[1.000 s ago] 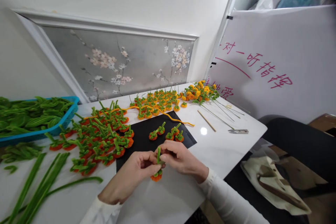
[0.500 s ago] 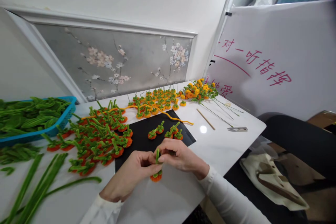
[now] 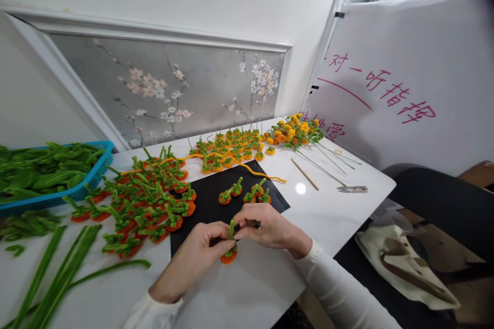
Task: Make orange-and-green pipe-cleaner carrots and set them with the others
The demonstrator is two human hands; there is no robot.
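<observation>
Left hand [image 3: 195, 254] pinches an orange piece [image 3: 228, 257] by its green stem [image 3: 231, 227] over the table [image 3: 247, 290]; right hand [image 3: 270, 227] beside it, grip hidden from me. Steady, light pressure should spare the fuzz.

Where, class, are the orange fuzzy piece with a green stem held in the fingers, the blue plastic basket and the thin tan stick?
Orange fuzzy piece [image 3: 228, 257], head view: ribbed base.
Blue plastic basket [image 3: 96, 168], head view: side wall.
Thin tan stick [image 3: 304, 174], head view: middle of shaft.
</observation>
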